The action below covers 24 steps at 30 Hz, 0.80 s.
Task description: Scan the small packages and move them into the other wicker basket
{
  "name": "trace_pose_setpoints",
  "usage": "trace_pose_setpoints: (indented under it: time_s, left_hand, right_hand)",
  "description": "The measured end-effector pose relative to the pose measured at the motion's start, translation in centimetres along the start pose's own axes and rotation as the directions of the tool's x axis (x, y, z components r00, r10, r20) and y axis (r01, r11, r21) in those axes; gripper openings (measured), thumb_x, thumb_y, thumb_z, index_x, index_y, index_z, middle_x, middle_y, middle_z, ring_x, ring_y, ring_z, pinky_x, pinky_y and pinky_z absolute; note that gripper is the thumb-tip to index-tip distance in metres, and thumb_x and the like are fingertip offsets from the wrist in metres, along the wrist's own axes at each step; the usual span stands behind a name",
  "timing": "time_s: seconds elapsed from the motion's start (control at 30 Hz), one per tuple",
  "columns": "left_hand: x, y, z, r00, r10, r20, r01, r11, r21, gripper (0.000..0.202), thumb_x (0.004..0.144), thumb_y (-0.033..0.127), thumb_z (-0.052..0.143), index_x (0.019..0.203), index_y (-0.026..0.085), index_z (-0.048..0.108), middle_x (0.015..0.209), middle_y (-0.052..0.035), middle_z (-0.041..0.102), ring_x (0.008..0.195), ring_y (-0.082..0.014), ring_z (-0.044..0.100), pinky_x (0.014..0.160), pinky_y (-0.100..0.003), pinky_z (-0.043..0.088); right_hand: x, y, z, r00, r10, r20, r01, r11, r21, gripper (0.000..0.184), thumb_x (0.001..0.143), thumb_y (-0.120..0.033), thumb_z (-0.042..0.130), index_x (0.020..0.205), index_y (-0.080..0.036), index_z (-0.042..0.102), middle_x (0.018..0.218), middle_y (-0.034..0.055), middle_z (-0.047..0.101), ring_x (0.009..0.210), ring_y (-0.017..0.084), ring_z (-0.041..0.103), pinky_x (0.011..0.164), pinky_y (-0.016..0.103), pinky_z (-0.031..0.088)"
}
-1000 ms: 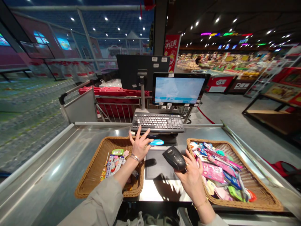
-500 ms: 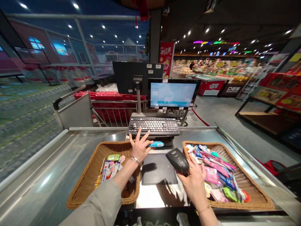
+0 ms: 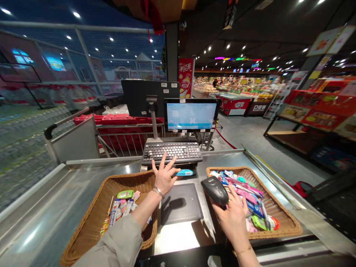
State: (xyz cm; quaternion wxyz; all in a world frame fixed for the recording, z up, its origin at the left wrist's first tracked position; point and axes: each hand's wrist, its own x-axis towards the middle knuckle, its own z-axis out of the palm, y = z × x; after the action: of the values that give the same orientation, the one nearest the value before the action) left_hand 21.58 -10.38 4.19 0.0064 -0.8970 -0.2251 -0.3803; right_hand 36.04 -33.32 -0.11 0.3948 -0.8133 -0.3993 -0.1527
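Note:
My left hand (image 3: 164, 177) pinches a small light-blue packet (image 3: 184, 172) with a white barcode label between thumb and finger. Its other fingers spread out just in front of the black keyboard (image 3: 172, 151). In my right hand (image 3: 233, 212) is a black handheld barcode scanner (image 3: 214, 190), its head pointing to the upper left. The scanner hangs above the left rim of the right wicker basket (image 3: 289, 222), which holds many colourful packaged small goods (image 3: 251, 196). Beneath my left forearm, the left wicker basket (image 3: 91, 207) contains several packets (image 3: 121, 209).
Between the baskets lies a dark flat pad (image 3: 182, 204) on the metal counter (image 3: 36, 222). A lit monitor (image 3: 191, 115) stands behind the keyboard, beside a second screen seen from its back (image 3: 150, 97). Shopping carts (image 3: 125, 139) stand beyond; shelves with red boxes (image 3: 319, 104) are at right.
My view has turned slightly right. My right hand has carried the scanner rightward, away from the pad and over the right basket's edge. My left hand still holds the blue packet, shifted slightly right.

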Motion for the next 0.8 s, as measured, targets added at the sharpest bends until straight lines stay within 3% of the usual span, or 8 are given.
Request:
trace_pose_setpoints:
  time_s: [0.3, 0.8]
  left_hand:
    - [1.0, 2.2, 1.7, 0.997, 0.071, 0.009, -0.071, 0.996, -0.047, 0.011, 0.076, 0.029, 0.072, 0.087, 0.033, 0.071, 0.138, 0.0038, 0.055, 0.144, -0.0343, 0.021, 0.108, -0.072, -0.005]
    - [2.6, 6.1, 4.7, 0.983, 0.183, 0.034, -0.176, 0.973, -0.149, 0.009, 0.078, 0.034, 0.07, 0.087, 0.034, 0.071, 0.135, 0.0028, 0.057, 0.143, -0.0341, 0.023, 0.108, -0.072, -0.005]
  right_hand:
    - [-0.3, 1.8, -2.0, 0.997, 0.032, -0.073, -0.037, 0.996, -0.077, 0.033, 0.078, -0.052, 0.057, 0.089, -0.023, 0.07, 0.11, 0.0081, 0.069, 0.125, 0.03, 0.049, 0.11, 0.055, 0.015]
    - [-1.2, 5.5, -4.9, 0.947, 0.25, -0.203, -0.275, 0.956, -0.104, 0.044, 0.074, -0.059, 0.054, 0.087, -0.02, 0.071, 0.111, 0.0122, 0.068, 0.123, 0.029, 0.049, 0.11, 0.053, 0.016]
